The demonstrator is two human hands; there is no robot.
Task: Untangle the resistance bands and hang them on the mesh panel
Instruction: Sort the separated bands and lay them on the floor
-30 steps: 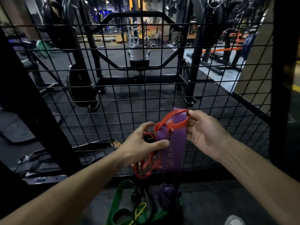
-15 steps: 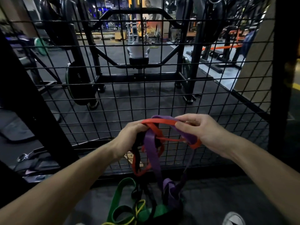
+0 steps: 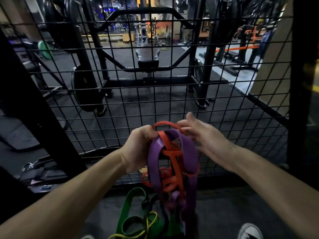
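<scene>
Tangled bands (image 3: 172,163) hang between both hands, before the mesh panel (image 3: 155,100), above floor bands (image 3: 136,219).

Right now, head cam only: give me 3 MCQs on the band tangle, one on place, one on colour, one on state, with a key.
1. Where does the green band lie?
A. hung on the mesh panel
B. on the floor below the hands
C. over the right wrist

2. Which two bands are wound together in the raised bundle?
A. purple and orange-red
B. green and yellow
C. blue and black

3. What is the left hand doing?
A. hanging open
B. gripping the top of the bundle
C. pressing flat on the mesh

Key: 1 B, it sits low beside the yellow band, off the mesh panel. 2 A, the purple band crosses the orange-red band. 3 B, its fingers curl round the loops.
</scene>
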